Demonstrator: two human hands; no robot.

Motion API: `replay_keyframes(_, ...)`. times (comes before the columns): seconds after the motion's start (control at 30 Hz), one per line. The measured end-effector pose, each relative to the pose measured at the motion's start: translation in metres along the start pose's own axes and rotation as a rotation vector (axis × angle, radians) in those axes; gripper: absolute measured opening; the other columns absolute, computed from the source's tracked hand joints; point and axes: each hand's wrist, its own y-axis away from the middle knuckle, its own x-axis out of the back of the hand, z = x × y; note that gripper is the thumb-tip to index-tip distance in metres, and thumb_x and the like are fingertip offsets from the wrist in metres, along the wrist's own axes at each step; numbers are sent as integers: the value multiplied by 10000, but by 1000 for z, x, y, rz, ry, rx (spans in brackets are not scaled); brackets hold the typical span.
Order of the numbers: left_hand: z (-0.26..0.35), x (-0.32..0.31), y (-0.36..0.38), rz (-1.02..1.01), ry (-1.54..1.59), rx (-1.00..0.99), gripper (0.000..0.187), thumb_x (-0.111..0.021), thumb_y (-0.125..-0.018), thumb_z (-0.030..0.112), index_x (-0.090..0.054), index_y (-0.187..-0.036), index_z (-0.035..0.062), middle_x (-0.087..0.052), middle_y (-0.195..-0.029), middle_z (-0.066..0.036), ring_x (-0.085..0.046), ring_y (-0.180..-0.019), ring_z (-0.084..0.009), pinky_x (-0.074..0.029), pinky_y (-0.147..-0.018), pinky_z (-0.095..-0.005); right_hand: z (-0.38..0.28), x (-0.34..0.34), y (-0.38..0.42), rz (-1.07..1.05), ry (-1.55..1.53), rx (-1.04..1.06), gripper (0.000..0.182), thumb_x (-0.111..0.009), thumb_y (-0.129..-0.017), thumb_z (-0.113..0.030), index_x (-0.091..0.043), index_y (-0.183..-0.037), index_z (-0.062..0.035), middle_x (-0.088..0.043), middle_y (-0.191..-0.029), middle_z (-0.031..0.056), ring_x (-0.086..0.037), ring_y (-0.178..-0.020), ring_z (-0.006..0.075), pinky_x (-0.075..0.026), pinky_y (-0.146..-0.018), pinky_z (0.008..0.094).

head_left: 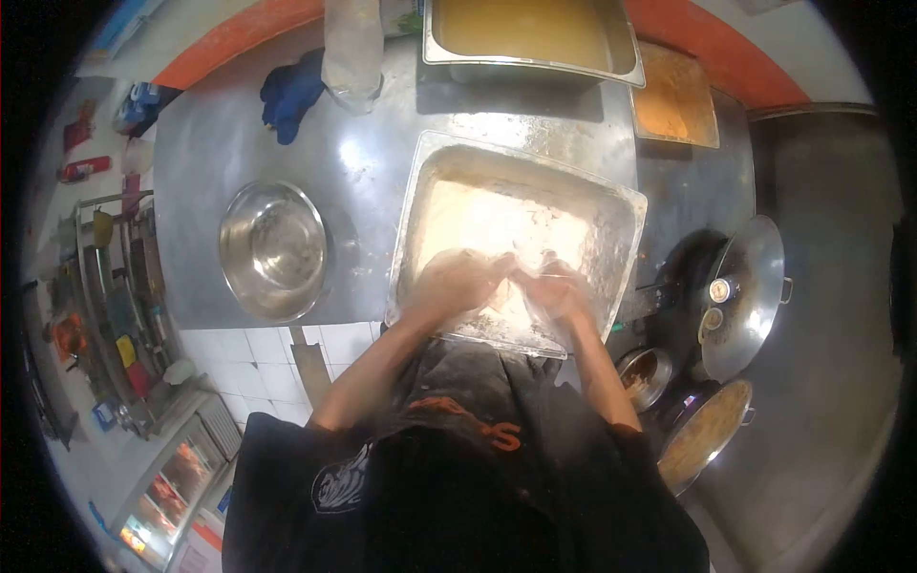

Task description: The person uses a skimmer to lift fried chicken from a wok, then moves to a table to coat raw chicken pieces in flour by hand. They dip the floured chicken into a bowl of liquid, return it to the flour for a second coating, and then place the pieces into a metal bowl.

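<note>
A deep rectangular metal tray (626,215) stands at the table's front edge, before my body. White flour-like powder (458,212) covers its bottom, and some clings to its walls. Both hands are inside the tray, low over the powder, with their fingertips close together near its middle. My left hand (458,282) comes in from the left and my right hand (554,286) from the right. Motion and glare smear the fingers, so whether anything lies between them is hidden. A whitish, powdery look covers both hands.
A shiny steel bowl (274,250) sits on the left of the metal table (373,239). Behind the tray are a pan of yellowish liquid (535,29), a tray of orange powder (673,100) and a dark blue cloth (291,95). Woks (750,320) stand at the right.
</note>
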Motion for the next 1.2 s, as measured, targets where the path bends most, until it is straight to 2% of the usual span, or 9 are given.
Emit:
replay_keyframes(0.1, -15, -14, -34, -104, 97, 228, 657, -444, -1006, 658, -728, -1245, 116, -694, -1213, -232, -647, -1133, -356, -445, -1055, -442, 30, -24, -27, -203, -334, 156, 893, -615, -928, -620, -500, -1418, 118, -643, -1326, 227, -604, -1220, 318, -476, -1025, 389)
replay_keyframes(0.27, -79, -26, -43, -13, 559, -596, 538, -627, -1000, 436, -638, -1350, 27, -671, -1309, -194, -616, -1211, -297, -417, -1119, -399, 2, 13, 33, -106, -387, 229, 684, -631, -980, -441, -519, -1438, 55, -578, -1433, 222, -596, -1225, 293, -466, -1056, 379)
replay_keyframes(0.43, -42, 9, -9, 119, 760, -252, 723, -705, -951, 252, -384, -1517, -63, -540, -1461, -252, -536, -1345, -323, -389, -1159, -381, 2, 60, 43, 105, -351, -5, 748, -728, -911, -409, -484, -1481, 9, -584, -1423, 244, -615, -1242, 340, -471, -1068, 378)
replay_keyframes(0.63, -36, 29, 4, 221, 358, -189, 862, -722, -903, 278, -287, -1574, -45, -339, -1611, -258, -345, -1497, -338, -291, -1220, -386, -8, 61, 51, 223, 191, 358, 765, -761, -884, -318, -448, -1496, 18, -601, -1366, 288, -621, -1229, 387, -487, -1038, 444)
replay_keyframes(0.7, -34, 29, 6, 210, 390, -237, 903, -695, -902, 359, -266, -1573, -66, -301, -1618, -291, -279, -1527, -360, -229, -1245, -397, -38, 64, 67, 187, 257, 271, 747, -765, -879, -296, -460, -1491, 5, -614, -1339, 287, -615, -1224, 408, -480, -1050, 446)
replay_keyframes(0.8, -58, 14, -3, 257, 493, -466, 786, -674, -942, 206, -281, -1567, -63, -337, -1609, -262, -313, -1513, -337, -271, -1229, -382, -22, 59, 70, 284, 242, 481, 671, -783, -856, -269, -532, -1419, -3, -649, -1257, 275, -631, -1179, 399, -487, -1013, 454)
replay_keyframes(0.93, -30, 19, 2, 387, 337, -353, 734, -679, -962, 242, -348, -1514, -111, -456, -1511, -285, -433, -1427, -318, -345, -1173, -371, 1, 52, 49, 463, 127, 685, 586, -771, -863, -230, -579, -1377, -21, -685, -1177, 245, -669, -1096, 346, -509, -949, 426)
replay_keyframes(1.03, -18, 27, 7, 402, 309, -310, 704, -699, -959, 265, -411, -1463, -133, -550, -1412, -277, -532, -1322, -309, -402, -1121, -383, -32, 63, 83, 370, -30, 276, 536, -737, -888, -180, -574, -1367, -1, -631, -1281, 281, -617, -1203, 395, -464, -1067, 451)
replay_keyframes(1.2, -16, 25, 10, 416, 394, -328, 642, -695, -939, 227, -467, -1429, -119, -626, -1304, -249, -605, -1199, -291, -470, -1043, -392, 0, 65, 69, 482, 102, 584, 529, -742, -874, -170, -589, -1353, -3, -636, -1268, 274, -625, -1195, 374, -478, -1057, 432)
